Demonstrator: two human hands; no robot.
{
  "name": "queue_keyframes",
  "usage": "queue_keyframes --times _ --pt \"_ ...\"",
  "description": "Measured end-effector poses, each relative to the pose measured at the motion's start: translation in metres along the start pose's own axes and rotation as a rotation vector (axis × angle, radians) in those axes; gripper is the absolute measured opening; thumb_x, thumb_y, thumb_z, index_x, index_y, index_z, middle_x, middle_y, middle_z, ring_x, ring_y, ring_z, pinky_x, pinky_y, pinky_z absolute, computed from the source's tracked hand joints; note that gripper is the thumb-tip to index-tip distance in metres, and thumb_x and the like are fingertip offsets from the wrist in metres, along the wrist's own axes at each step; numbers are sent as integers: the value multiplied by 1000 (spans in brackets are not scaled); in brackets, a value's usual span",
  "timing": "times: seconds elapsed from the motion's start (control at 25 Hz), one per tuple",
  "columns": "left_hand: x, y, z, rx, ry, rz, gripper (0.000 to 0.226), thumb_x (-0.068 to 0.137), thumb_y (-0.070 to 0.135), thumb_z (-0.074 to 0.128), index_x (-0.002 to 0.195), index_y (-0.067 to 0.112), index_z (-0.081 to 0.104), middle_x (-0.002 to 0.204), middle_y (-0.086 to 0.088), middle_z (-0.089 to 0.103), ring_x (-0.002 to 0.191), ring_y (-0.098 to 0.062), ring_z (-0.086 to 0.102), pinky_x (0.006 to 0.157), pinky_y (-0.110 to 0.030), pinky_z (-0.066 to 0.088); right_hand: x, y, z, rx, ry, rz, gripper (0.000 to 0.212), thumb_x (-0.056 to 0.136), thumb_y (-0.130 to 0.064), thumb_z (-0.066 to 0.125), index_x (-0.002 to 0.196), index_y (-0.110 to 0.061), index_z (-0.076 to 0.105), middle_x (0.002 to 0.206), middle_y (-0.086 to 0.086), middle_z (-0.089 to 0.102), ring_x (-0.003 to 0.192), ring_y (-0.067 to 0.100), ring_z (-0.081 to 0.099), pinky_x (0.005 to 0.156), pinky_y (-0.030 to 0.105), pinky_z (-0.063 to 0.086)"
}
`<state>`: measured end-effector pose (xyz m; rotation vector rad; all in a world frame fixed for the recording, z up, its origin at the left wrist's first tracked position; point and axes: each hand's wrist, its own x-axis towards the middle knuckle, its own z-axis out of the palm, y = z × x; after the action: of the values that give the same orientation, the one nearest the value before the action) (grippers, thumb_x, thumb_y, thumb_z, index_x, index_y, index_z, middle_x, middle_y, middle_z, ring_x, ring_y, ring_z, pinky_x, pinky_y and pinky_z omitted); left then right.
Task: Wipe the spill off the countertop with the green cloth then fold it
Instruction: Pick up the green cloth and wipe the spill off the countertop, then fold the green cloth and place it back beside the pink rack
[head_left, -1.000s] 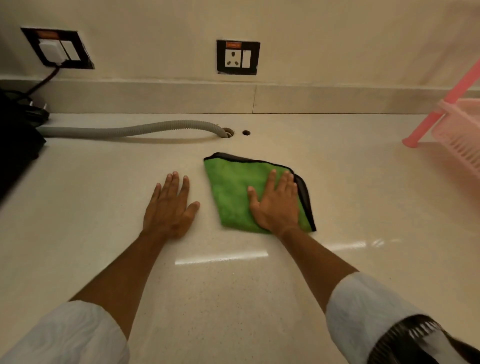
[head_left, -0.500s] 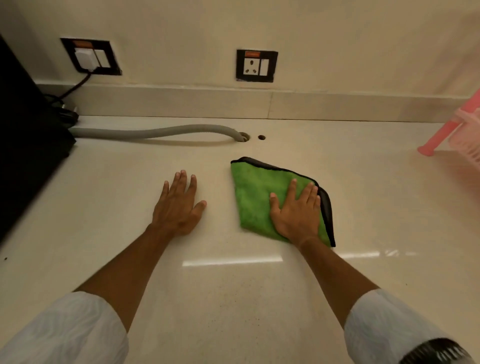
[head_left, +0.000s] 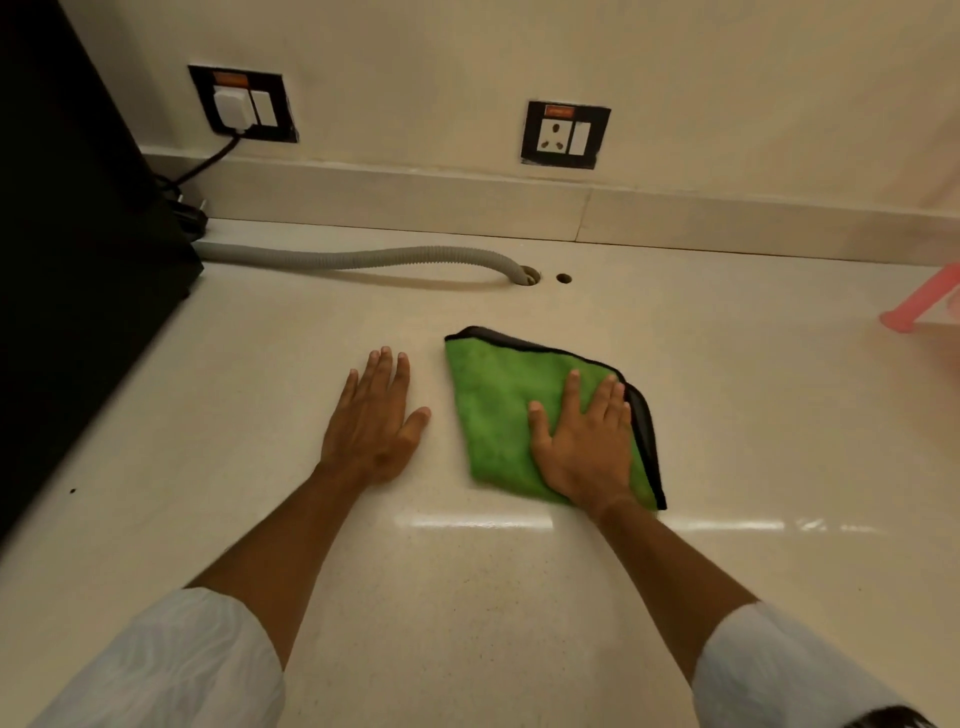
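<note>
Hands both spread flat — right hand (head_left: 582, 447) pressing folded green cloth (head_left: 498, 405), left hand (head_left: 374, 421) on bare countertop (head_left: 727, 415).

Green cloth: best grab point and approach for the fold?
Probably the free far-left corner of the cloth, pinched by the left hand coming in from the left. The right hand lies flat on the near-right part, pinning it; the black-edged far corner lies flat and uncovered.
</note>
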<state>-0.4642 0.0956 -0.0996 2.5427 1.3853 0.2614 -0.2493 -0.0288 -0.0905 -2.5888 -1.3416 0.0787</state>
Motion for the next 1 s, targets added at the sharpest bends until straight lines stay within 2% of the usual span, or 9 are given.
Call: queue_keyframes --times 0.16,0.32,0.52,0.68,0.84,1.0 --pt "-3 2 -5 -110 -17 4 78 88 49 22 154 14 2 163 -8 -3 150 -16 -6 121 -35 -6 -20 -1 2 29 -38 -55 82 92 -68 13 156 -18 5 161 28 2 151 36 -2 123 46 0" --pt "-1 4 -15 -262 -36 -46 78 87 51 23 154 15 6 163 -8 1 150 -14 -4 121 -35 -8 -16 2 -9 120 -102 -69 83 93 -67 25 156 -17 5 162 26 3 151 34 -1 123 45 2" --pt "9 12 -26 -251 -44 1 75 94 54 30 154 14 7 163 -10 1 150 -17 -3 121 -37 -5 -18 15 -28 241 -78 -49 83 93 -60 42 154 -11 14 160 21 18 148 34 17 121 46 17" --pt "18 21 -34 -253 -69 19 76 95 55 36 154 15 9 163 -10 3 150 -18 -2 121 -37 -3 -9 29 -45 243 -80 -22 81 93 -56 46 154 -12 16 159 17 26 145 32 26 117 45 25" --pt "31 28 -38 -305 -94 -42 76 92 57 40 153 17 19 163 -7 11 150 -19 6 120 -39 7 14 40 -58 241 -64 -45 68 95 -43 51 150 -9 30 148 16 42 135 31 40 110 45 35" --pt "49 36 -44 -358 -77 -100 74 90 56 46 149 14 31 158 -7 29 145 -22 24 117 -42 21 43 46 -62 221 -87 -80 55 95 -33 53 143 -8 44 141 17 51 131 32 45 107 44 38"
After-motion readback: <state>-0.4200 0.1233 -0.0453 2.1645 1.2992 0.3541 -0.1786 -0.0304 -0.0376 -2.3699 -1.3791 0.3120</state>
